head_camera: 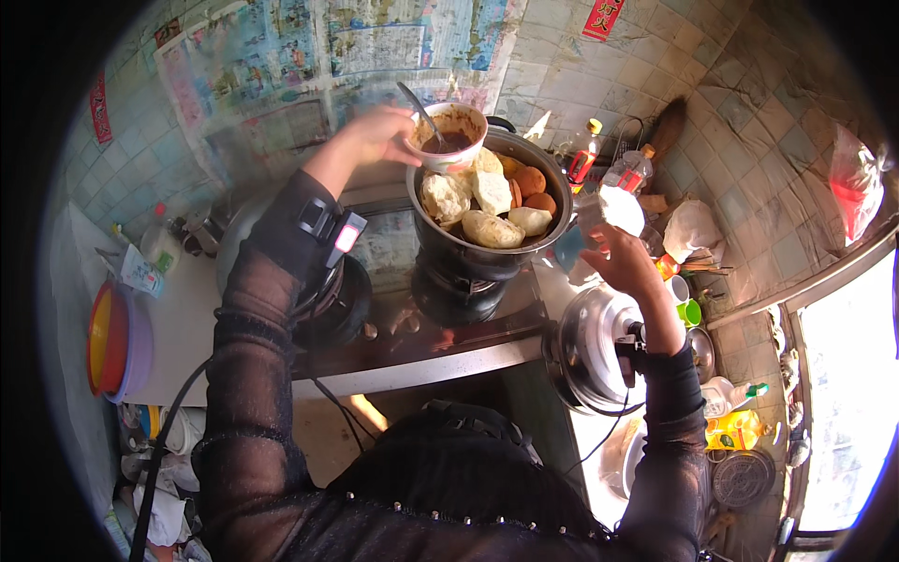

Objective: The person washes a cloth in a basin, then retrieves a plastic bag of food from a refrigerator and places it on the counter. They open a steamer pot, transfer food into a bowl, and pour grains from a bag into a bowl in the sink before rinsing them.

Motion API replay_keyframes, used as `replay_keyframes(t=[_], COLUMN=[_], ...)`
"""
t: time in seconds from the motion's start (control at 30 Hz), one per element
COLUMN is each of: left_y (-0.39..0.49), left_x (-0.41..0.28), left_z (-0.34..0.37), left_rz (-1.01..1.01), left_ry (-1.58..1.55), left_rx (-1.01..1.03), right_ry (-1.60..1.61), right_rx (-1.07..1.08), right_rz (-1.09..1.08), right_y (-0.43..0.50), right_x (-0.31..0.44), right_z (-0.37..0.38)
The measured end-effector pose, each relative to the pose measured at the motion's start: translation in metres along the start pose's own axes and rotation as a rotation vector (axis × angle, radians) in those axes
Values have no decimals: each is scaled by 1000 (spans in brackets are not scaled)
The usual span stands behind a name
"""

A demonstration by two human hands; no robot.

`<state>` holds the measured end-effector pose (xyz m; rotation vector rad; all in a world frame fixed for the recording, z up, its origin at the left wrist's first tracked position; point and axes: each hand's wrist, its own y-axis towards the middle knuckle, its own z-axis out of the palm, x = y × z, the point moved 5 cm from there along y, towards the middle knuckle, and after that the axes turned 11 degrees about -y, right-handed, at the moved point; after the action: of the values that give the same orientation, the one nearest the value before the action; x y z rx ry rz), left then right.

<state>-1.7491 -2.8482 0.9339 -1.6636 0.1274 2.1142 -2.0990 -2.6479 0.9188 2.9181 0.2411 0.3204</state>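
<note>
My left hand [376,137] grips the left side of a bowl [455,166] above the far left rim of a metal pot [414,204]. Dark brown sauce [460,142] coats the inside of the bowl, and a metal spoon [420,105] leans in it. Pale bun-like pieces [491,193] and orange-brown chunks [530,180] fill the pot, which sits on the right burner [460,284]. Right of the pot, my right hand [625,260] reaches up beside a sunlit white item [621,211]. Glare hides whether the fingers hold it.
A shiny metal lid [597,344] lies below my right hand. Bottles [584,158] and a green cup [690,312] crowd the right counter. A second burner [337,302] is under my left forearm. Nested plastic basins [109,337] stand at the far left. A black cable [165,435] hangs nearby.
</note>
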Motion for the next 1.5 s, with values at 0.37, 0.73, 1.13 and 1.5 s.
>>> replay_keyframes(t=[0.37, 0.73, 1.13, 1.5], left_y=[-5, 0, 19, 34], left_x=[0, 10, 31, 32], left_z=[-4, -5, 16, 40], left_rz=[-21, -38, -94, -118], left_ry=[-58, -39, -52, -14], left_rx=[59, 49, 85, 162], right_ry=[-286, -373, 1053, 51], right_rx=[210, 251, 38, 43], right_rz=[-4, 187, 419, 104], right_y=[156, 168, 149, 135], right_x=[94, 88, 2, 27], right_z=[96, 112, 84, 85])
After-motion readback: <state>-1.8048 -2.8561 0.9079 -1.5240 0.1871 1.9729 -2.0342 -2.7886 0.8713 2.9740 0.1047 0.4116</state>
